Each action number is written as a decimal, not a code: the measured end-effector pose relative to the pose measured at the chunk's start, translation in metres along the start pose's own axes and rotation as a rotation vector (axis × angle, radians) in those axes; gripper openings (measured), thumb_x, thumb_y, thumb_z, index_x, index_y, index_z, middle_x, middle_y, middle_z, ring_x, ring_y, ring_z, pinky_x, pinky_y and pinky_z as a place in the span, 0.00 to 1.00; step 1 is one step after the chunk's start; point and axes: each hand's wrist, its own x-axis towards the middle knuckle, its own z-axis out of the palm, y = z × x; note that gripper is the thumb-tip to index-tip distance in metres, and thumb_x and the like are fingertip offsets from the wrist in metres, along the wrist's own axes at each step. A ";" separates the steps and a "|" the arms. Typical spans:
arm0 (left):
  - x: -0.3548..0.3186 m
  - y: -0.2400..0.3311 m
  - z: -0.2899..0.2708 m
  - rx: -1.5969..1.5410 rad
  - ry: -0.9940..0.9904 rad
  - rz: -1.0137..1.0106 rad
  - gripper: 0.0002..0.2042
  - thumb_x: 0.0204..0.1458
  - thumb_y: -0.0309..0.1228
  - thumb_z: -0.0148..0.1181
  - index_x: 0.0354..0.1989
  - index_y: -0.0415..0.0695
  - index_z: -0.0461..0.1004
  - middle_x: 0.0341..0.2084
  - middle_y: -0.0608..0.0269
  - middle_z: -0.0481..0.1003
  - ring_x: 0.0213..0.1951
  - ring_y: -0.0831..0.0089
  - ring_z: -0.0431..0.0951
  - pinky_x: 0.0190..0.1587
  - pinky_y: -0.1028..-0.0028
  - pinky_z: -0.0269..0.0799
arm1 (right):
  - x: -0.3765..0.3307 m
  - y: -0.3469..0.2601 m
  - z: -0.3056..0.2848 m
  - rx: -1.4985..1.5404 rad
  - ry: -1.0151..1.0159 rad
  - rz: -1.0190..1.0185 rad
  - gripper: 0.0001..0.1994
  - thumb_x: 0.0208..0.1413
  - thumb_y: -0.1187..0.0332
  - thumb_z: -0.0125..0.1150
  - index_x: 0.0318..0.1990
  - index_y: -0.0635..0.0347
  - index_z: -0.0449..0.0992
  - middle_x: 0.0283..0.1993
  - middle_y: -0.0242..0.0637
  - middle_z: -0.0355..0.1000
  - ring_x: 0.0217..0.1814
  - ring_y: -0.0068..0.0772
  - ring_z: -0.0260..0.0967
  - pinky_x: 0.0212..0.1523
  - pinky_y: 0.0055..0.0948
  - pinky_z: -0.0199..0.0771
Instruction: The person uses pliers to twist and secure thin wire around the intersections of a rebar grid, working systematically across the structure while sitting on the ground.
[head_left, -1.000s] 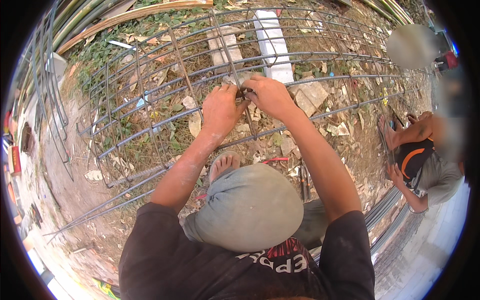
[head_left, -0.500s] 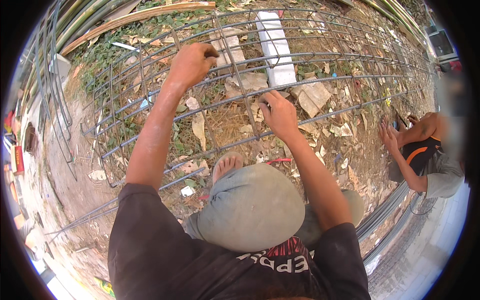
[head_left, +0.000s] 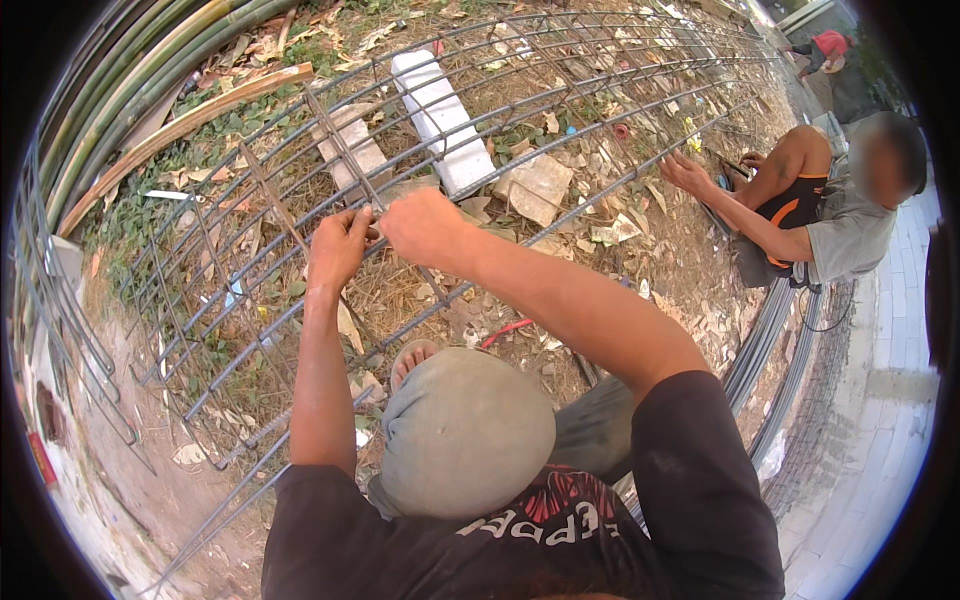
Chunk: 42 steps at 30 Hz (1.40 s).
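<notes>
A long cage of steel reinforcing bars [head_left: 466,289] lies across the ground in front of my bent knee. Both my hands meet at a crossing of its bars, just beyond the knee. My left hand [head_left: 338,250] is closed, thumb and fingers pinched beside the crossbar [head_left: 343,148]. Right against it, my right hand [head_left: 428,230] forms a fist with the knuckles up, somewhat blurred. Whatever sits between the fingers of either hand is hidden or too small to make out. A white block [head_left: 440,120] and a grey brick [head_left: 352,152] are beneath the bars.
On the right a person [head_left: 845,240] crouches with hands at the cage's near side. Long loose bars [head_left: 765,350] lie beside that person. Bent bars [head_left: 85,340] and bamboo poles [head_left: 150,85] are at left. A stone slab [head_left: 535,188] lies near the white block.
My right hand has moved left across to my left hand and closed into a fist. The left hand has come down and nearer. The view has shifted, showing more of the person on the right.
</notes>
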 end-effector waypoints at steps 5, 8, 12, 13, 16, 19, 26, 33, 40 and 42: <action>0.014 0.014 0.014 -0.188 -0.174 -0.159 0.26 0.66 0.49 0.50 0.43 0.32 0.79 0.32 0.50 0.83 0.32 0.67 0.82 0.33 0.68 0.77 | -0.001 -0.012 -0.010 0.576 0.035 0.643 0.12 0.55 0.64 0.59 0.30 0.62 0.84 0.38 0.53 0.80 0.42 0.53 0.80 0.41 0.46 0.79; 0.015 0.007 0.017 -0.354 -0.222 -0.264 0.27 0.67 0.51 0.49 0.49 0.33 0.75 0.35 0.53 0.82 0.33 0.70 0.82 0.29 0.72 0.77 | -0.008 -0.006 -0.010 0.469 -0.040 0.460 0.13 0.57 0.62 0.61 0.38 0.64 0.82 0.35 0.52 0.80 0.41 0.56 0.79 0.42 0.50 0.79; 0.020 0.005 0.015 -0.495 -0.239 -0.305 0.27 0.67 0.52 0.47 0.54 0.36 0.72 0.40 0.56 0.80 0.33 0.70 0.82 0.28 0.72 0.78 | -0.007 0.016 -0.004 0.109 0.205 -0.013 0.15 0.58 0.63 0.59 0.49 0.62 0.76 0.38 0.45 0.80 0.40 0.49 0.80 0.40 0.44 0.80; 0.021 0.009 0.014 -0.495 -0.233 -0.302 0.27 0.67 0.52 0.47 0.54 0.36 0.72 0.40 0.56 0.80 0.33 0.70 0.82 0.28 0.72 0.78 | -0.005 0.023 0.004 -0.068 0.273 -0.176 0.15 0.58 0.65 0.58 0.50 0.61 0.74 0.39 0.43 0.79 0.40 0.46 0.80 0.38 0.42 0.80; 0.024 0.010 0.015 -0.557 -0.290 -0.353 0.26 0.67 0.52 0.48 0.53 0.37 0.73 0.39 0.57 0.80 0.33 0.71 0.82 0.27 0.73 0.77 | 0.002 0.023 -0.007 -0.215 0.121 -0.299 0.11 0.58 0.67 0.56 0.47 0.58 0.75 0.42 0.39 0.79 0.40 0.41 0.81 0.37 0.37 0.80; 0.023 0.006 0.017 -0.563 -0.285 -0.334 0.26 0.67 0.52 0.48 0.51 0.37 0.74 0.36 0.59 0.81 0.32 0.72 0.82 0.26 0.72 0.76 | 0.006 0.028 -0.019 -0.248 0.010 -0.364 0.09 0.58 0.66 0.56 0.44 0.57 0.77 0.41 0.39 0.79 0.40 0.41 0.81 0.37 0.38 0.80; 0.037 -0.022 0.021 -0.512 -0.215 -0.305 0.27 0.66 0.53 0.49 0.45 0.36 0.77 0.31 0.60 0.80 0.31 0.71 0.79 0.28 0.69 0.76 | 0.021 0.009 -0.034 -0.281 -0.164 -0.424 0.08 0.58 0.64 0.57 0.38 0.56 0.80 0.40 0.39 0.80 0.39 0.39 0.81 0.35 0.39 0.80; 0.025 0.000 0.025 -0.544 -0.223 -0.300 0.25 0.68 0.52 0.47 0.45 0.39 0.79 0.32 0.59 0.80 0.30 0.67 0.82 0.29 0.67 0.79 | 0.002 0.030 -0.017 -0.218 -0.022 -0.367 0.10 0.57 0.67 0.59 0.46 0.55 0.78 0.40 0.36 0.80 0.44 0.37 0.80 0.38 0.37 0.80; 0.029 -0.012 0.023 -0.389 -0.167 -0.259 0.28 0.66 0.54 0.49 0.53 0.37 0.76 0.35 0.57 0.81 0.31 0.66 0.79 0.33 0.66 0.76 | 0.003 0.024 -0.018 -0.256 -0.013 -0.399 0.13 0.56 0.70 0.59 0.49 0.54 0.76 0.39 0.35 0.78 0.46 0.38 0.78 0.39 0.37 0.80; 0.024 0.002 0.024 -0.420 -0.136 -0.282 0.32 0.64 0.55 0.49 0.53 0.32 0.77 0.39 0.50 0.82 0.38 0.59 0.80 0.42 0.61 0.76 | -0.005 0.025 -0.013 -0.253 0.001 -0.390 0.12 0.56 0.69 0.58 0.48 0.54 0.77 0.39 0.35 0.78 0.45 0.38 0.78 0.39 0.37 0.80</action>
